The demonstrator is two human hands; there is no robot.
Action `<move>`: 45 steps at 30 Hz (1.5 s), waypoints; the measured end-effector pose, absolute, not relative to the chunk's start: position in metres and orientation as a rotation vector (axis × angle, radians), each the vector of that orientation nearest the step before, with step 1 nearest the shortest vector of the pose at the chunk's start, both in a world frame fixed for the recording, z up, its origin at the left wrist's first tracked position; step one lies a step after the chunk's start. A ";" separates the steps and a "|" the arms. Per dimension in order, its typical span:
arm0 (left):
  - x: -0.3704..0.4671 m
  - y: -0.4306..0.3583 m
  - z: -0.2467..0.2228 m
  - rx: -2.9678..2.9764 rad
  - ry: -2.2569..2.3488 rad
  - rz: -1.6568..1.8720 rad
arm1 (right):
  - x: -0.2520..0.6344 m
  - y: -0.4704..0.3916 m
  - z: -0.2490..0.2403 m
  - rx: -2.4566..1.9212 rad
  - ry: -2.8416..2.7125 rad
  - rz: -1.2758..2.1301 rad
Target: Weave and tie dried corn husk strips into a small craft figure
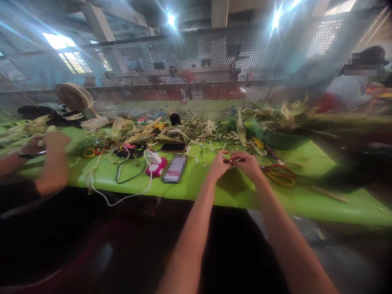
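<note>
My left hand (220, 165) and my right hand (247, 164) meet above the green table (199, 190), fingertips almost touching. Both sets of fingers are closed in a pinch, around something small and dark that I cannot make out. Just right of my right hand lies a pair of scissors (281, 175) with orange-yellow handles, the blades partly hidden by the hand. To the left of my left hand, a phone (174, 169) with a lit screen rests on the table. Dry corn husks (241, 127) lie scattered beyond my hands.
A pink power adapter (155, 167) with a white cable stands left of the phone; a dark phone (173, 147) lies behind. A green basin (275, 136) heaped with husks is at right. A co-worker's hands (56, 149) work at far left, near a fan (74, 96).
</note>
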State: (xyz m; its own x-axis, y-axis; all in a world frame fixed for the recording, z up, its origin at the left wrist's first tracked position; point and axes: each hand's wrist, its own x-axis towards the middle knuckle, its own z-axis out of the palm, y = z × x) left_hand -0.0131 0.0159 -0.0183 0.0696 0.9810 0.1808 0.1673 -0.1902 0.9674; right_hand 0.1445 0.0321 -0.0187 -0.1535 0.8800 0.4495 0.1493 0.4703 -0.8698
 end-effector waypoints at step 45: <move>-0.006 0.019 -0.023 1.395 0.933 1.197 | 0.141 0.030 -0.018 -1.048 -1.395 0.807</move>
